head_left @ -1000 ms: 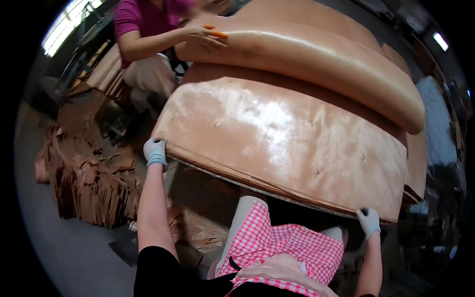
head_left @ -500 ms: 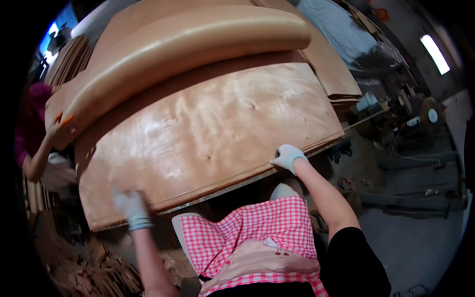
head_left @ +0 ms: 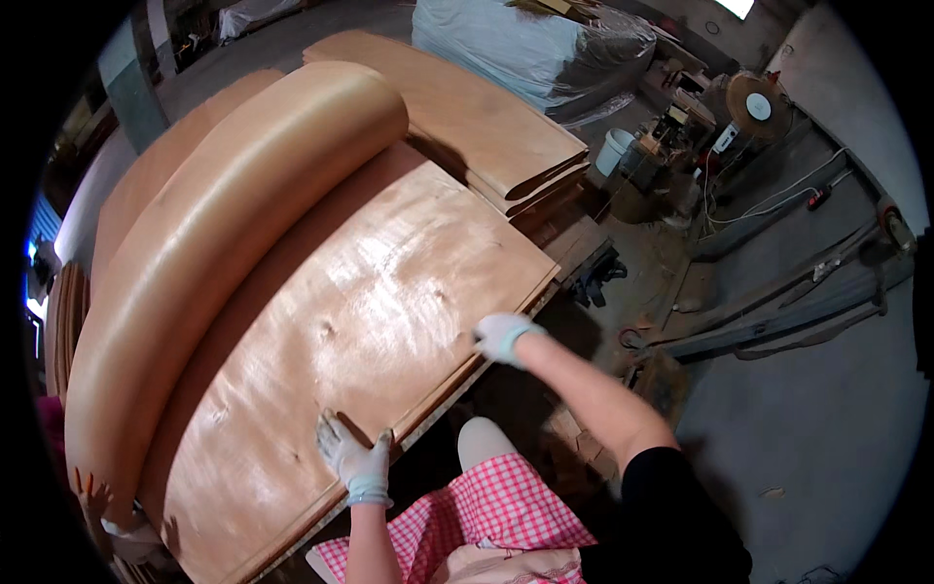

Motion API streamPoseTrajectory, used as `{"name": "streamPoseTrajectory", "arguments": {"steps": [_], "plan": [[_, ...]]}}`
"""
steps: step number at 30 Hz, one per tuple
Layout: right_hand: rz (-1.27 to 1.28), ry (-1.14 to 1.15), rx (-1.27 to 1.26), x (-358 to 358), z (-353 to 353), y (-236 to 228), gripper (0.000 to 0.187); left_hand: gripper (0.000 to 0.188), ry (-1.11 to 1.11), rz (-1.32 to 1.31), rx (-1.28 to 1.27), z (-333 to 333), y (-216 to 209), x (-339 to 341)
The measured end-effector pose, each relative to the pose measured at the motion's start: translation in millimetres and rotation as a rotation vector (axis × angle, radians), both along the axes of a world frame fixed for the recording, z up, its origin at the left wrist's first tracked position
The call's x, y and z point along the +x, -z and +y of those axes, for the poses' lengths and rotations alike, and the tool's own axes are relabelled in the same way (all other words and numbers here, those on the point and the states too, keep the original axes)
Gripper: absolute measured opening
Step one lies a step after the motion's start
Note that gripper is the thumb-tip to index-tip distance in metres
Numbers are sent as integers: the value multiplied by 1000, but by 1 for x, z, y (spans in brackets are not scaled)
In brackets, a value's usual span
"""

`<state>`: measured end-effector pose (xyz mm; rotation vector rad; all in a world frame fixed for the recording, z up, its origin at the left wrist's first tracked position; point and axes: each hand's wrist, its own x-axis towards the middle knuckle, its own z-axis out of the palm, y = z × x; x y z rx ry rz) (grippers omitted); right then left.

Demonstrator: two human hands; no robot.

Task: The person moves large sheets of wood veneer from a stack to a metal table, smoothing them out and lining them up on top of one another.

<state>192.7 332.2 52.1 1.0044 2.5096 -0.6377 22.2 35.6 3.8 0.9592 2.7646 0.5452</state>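
Observation:
A large, pale brown wood veneer sheet (head_left: 389,282) lies on a stack in front of me, its far part curled over into a long roll (head_left: 243,204). My left hand (head_left: 355,459), in a white glove, rests on the sheet by its near edge, fingers stretched and thumb apart. Farther right along that edge is my right hand (head_left: 503,339), also gloved. Its fingers are curled at the sheet's rim, and what they may hold is hidden. At the far left a co-worker's hand (head_left: 92,494) touches the roll's end.
More folded veneer sheets (head_left: 496,127) lie beyond the stack at the right. A white bucket (head_left: 614,152) stands near machinery with a round disc (head_left: 759,105). Behind is a plastic-covered pile (head_left: 516,49). A metal frame (head_left: 769,302) lies on the floor at right.
My view has swung to the right. My left hand has gone from a blurred sweep near the left corner to rest on the sheet. The thin strip stretching beyond my right hand no longer shows.

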Motion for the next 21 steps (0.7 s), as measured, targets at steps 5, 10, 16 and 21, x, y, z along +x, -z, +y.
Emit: {"name": "streamPoseTrajectory", "arguments": {"steps": [5, 10, 16, 21], "plan": [[-42, 162, 179, 87, 147, -6, 29, 110, -6, 13, -51, 3, 0, -3], [-126, 443, 171, 110, 204, 49, 36, 110, -1, 18, -45, 3, 7, -2], [223, 1119, 197, 136, 184, 89, 40, 108, -5, 27, -88, 5, 5, 1], [738, 765, 87, 103, 64, 70, 34, 72, -87, -101, 174, -10, -2, 14]]}}
